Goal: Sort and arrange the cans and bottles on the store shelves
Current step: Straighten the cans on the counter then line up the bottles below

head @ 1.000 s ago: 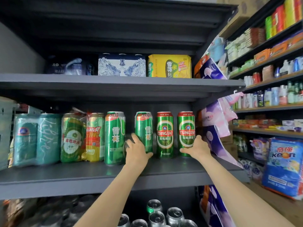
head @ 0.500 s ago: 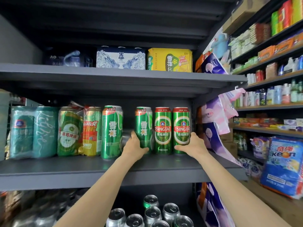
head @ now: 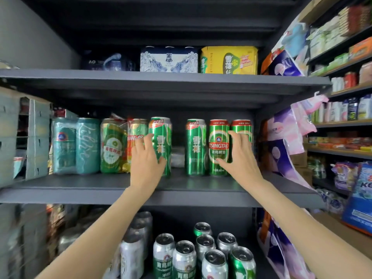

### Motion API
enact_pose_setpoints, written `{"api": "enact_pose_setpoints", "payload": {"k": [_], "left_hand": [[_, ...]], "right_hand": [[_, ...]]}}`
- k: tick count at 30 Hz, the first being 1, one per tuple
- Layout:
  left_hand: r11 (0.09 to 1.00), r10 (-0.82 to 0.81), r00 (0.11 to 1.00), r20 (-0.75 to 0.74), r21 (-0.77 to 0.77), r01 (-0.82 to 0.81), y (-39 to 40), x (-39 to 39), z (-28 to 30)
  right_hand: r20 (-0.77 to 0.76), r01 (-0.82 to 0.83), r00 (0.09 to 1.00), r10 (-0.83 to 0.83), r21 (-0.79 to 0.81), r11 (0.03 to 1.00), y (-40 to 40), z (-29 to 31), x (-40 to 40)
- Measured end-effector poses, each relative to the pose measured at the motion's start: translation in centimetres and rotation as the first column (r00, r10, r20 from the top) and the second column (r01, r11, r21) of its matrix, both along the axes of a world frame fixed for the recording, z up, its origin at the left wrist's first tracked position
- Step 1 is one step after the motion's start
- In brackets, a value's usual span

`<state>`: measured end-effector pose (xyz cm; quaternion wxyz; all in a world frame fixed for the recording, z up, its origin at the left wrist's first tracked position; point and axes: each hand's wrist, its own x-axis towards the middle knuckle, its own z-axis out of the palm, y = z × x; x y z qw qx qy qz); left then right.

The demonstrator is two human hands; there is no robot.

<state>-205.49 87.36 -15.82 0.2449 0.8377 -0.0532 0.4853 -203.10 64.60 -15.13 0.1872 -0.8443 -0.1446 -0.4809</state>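
Note:
On the middle shelf [head: 100,190] stand tall green cans. My left hand [head: 146,164] grips the left Snow can [head: 162,141]: fingers at its left side, thumb across its front. A gap separates it from a second Snow can [head: 195,148]. Right of that stand two Tsingtao cans. My right hand [head: 240,158] lies on the front of the rightmost Tsingtao can [head: 242,125] with fingers straight up, and its thumb stretches over the lower front of the other Tsingtao can [head: 218,141].
Shrink-wrapped can packs [head: 76,146] and a green and yellow pack [head: 116,146] fill the shelf's left. Something pale sits deep in the gap [head: 177,158]. Boxed packs [head: 169,60] rest on the shelf above, several loose cans [head: 201,250] below, hanging bags [head: 285,141] at right.
My left hand left the second Snow can and moved left onto the first one. My right hand slid from the rightmost Tsingtao can's side onto its front, fingers straightened.

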Motion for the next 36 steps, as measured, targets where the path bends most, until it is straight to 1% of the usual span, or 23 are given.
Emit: {"api": "enact_pose_setpoints", "payload": {"k": [1, 2, 3, 4, 5, 7, 10, 13, 19, 21, 24, 27, 31, 36], "left_hand": [[0.997, 0.001, 0.995, -0.098, -0.077, -0.009, 0.6, -0.1, -0.2], [0.990, -0.033, 0.977, -0.210, -0.142, 0.003, 1.0, -0.1, -0.4], [0.986, -0.067, 0.951, -0.302, -0.163, 0.017, 1.1, 0.1, -0.4], [0.991, -0.079, 0.931, -0.357, -0.133, 0.033, 1.1, 0.3, -0.5], [0.996, -0.072, 0.925, -0.374, -0.080, 0.046, 1.2, 0.8, -0.6], [0.998, -0.058, 0.928, -0.368, -0.014, 0.056, 1.2, 1.6, -0.4], [0.997, -0.076, 0.913, -0.400, -0.030, 0.069, 1.0, 3.0, 0.0], [0.996, -0.090, 0.901, -0.423, -0.039, 0.081, 0.7, 4.4, 0.1], [0.979, -0.186, 0.887, -0.423, -0.154, 0.132, 0.8, 5.4, 0.4], [0.979, -0.193, 0.876, -0.442, -0.152, 0.138, 0.7, 5.4, 0.4], [0.988, -0.147, 0.877, -0.457, -0.102, 0.112, 0.3, 5.2, 0.3], [0.991, -0.127, 0.883, -0.452, -0.102, 0.090, 0.2, 5.0, 0.2], [0.995, -0.089, 0.892, -0.444, -0.088, 0.055, 0.2, 5.1, 0.2], [0.997, -0.023, 0.894, -0.448, -0.076, -0.013, 0.3, 5.5, 0.1]], "right_hand": [[-0.011, -0.031, 0.999, 0.030, -0.050, 0.998, 1.3, -0.1, -0.1], [-0.022, -0.051, 0.999, 0.049, -0.095, 0.994, 2.5, -0.1, 0.0], [-0.032, -0.061, 0.998, 0.057, -0.134, 0.989, 3.6, -0.1, 0.1], [-0.040, -0.067, 0.997, 0.061, -0.161, 0.985, 4.7, 0.0, 0.3], [-0.049, -0.070, 0.997, 0.062, -0.171, 0.983, 5.5, 0.0, 0.5], [-0.078, -0.055, 0.996, 0.043, -0.163, 0.985, 6.6, 0.0, 0.9], [-0.140, -0.013, 0.990, -0.004, -0.120, 0.993, 7.2, -0.2, 1.0], [-0.132, 0.013, 0.991, -0.030, -0.123, 0.992, 7.2, -0.1, 1.4], [-0.177, 0.013, 0.984, -0.030, -0.097, 0.995, 7.2, 0.3, 1.7], [-0.202, -0.001, 0.979, -0.016, -0.086, 0.996, 7.5, 0.4, 1.6], [-0.275, -0.029, 0.961, 0.018, -0.036, 0.999, 8.0, 0.5, 1.6], [-0.340, -0.039, 0.939, 0.044, 0.020, 0.999, 8.3, 0.5, 2.1], [-0.463, -0.060, 0.881, 0.097, 0.094, 0.994, 8.8, 0.3, 3.4], [-0.507, -0.094, 0.842, 0.184, 0.197, 0.976, 8.6, 0.1, 4.2]]}}
